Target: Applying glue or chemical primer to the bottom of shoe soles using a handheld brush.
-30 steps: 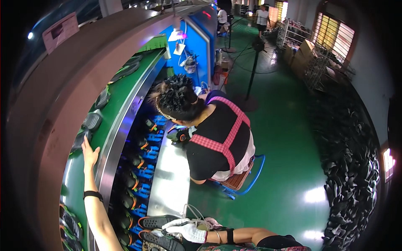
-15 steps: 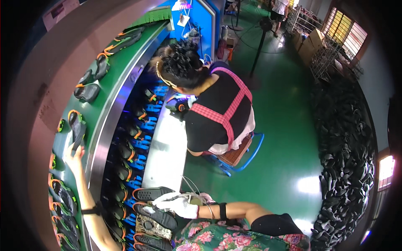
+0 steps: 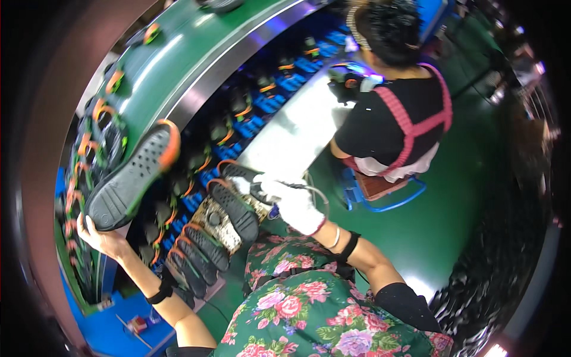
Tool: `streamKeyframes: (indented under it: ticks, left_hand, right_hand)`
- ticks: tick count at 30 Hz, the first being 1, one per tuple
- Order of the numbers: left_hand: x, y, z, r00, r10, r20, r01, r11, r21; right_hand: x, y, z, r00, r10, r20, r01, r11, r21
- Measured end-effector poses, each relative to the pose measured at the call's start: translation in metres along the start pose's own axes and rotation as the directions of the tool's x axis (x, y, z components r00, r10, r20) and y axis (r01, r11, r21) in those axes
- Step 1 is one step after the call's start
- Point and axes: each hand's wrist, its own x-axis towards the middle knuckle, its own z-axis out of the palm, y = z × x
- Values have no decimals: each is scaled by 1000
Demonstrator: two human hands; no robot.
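My bare left hand (image 3: 102,238) is closed on one end of a dark grey shoe (image 3: 125,187). The shoe is raised at a slant, its sole with small holes facing up and an orange edge at the far end. In a white glove, my right hand (image 3: 294,203) is bent over another dark shoe (image 3: 239,171) with an orange rim. A thin cable or hose loops beside the glove; what its fingers hold is hidden. Just below lies a dark shoe (image 3: 235,208) on a speckled board (image 3: 215,223), with several similar shoes (image 3: 202,247) lined up to its left.
A green conveyor belt (image 3: 181,56) with a metal edge carries shoes on the left. Beside it runs a dark rack with blue holders (image 3: 248,126) and shoes. A person (image 3: 398,113) sits on a blue-framed stool (image 3: 380,193) by a white tabletop (image 3: 291,134). Dark pieces (image 3: 476,285) are heaped at right.
My left hand has lifted the shoe off the belt and brought it nearer, toward me. The view has swung leftward. My gloved right hand stays by the shoes near the tabletop.
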Motion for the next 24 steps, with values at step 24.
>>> streamKeyframes:
  ticks: [24]
  left_hand:
    - [-246,-72,19,69,-541,838,901,-328,-286]
  right_hand:
    - [-9,-31,68,671,-418,612,716,578,-391]
